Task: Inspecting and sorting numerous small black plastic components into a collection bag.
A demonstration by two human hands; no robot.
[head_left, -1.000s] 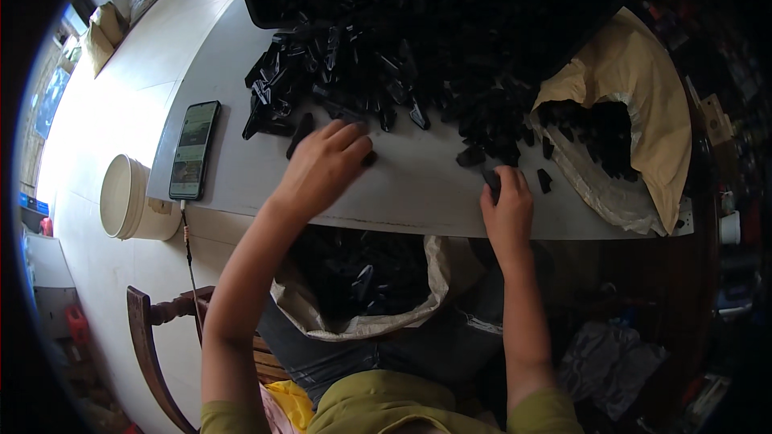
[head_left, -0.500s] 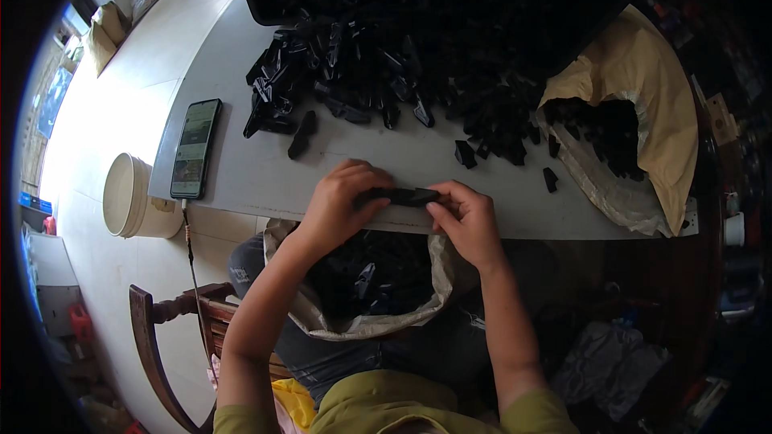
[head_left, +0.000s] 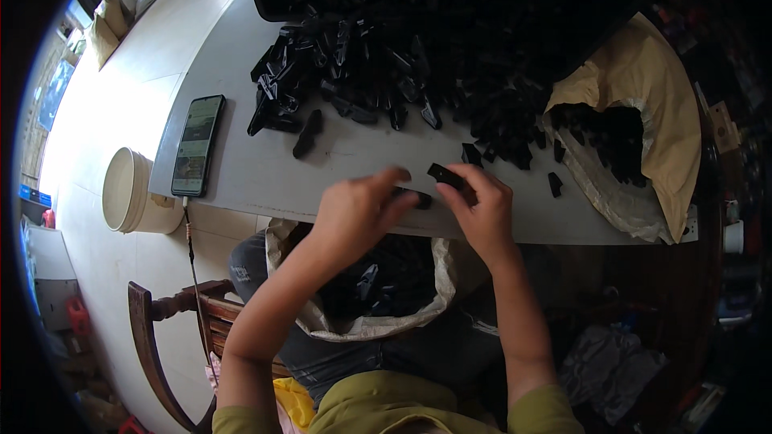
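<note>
Stretching across the view, the grey desk (head_left: 241, 161) carries nearly everything. At its far side looms a black bin (head_left: 259, 2), mostly lost in shadow. A wooden chair (head_left: 145, 345) shows at lower left. On the desk's right end a brown sack (head_left: 666, 104) lies open, black bits inside its mouth; below the near edge, by the person's lap, a pale sack (head_left: 394, 327) gapes around more black parts. Along the front of the bin spreads a pile (head_left: 346, 60) of glossy black parts, with a heap (head_left: 505, 133) of smaller, duller ones to its right. A pale bucket (head_left: 123, 193) stands on the floor, left of the desk. Near the desk's front edge, the left hand (head_left: 354, 213) is blurred, thumb and forefinger apart; a dark piece (head_left: 418, 199) shows at the thumb, but whether they grip it cannot be told. Just beside it, the right hand (head_left: 486, 202) pinches a short black part (head_left: 445, 176) between thumb and fingers, above the desk. A phone (head_left: 197, 153) lies at the left end, screen lit. One long part (head_left: 307, 134) lies alone before the pile, and a small chip (head_left: 556, 185) near the brown sack.
</note>
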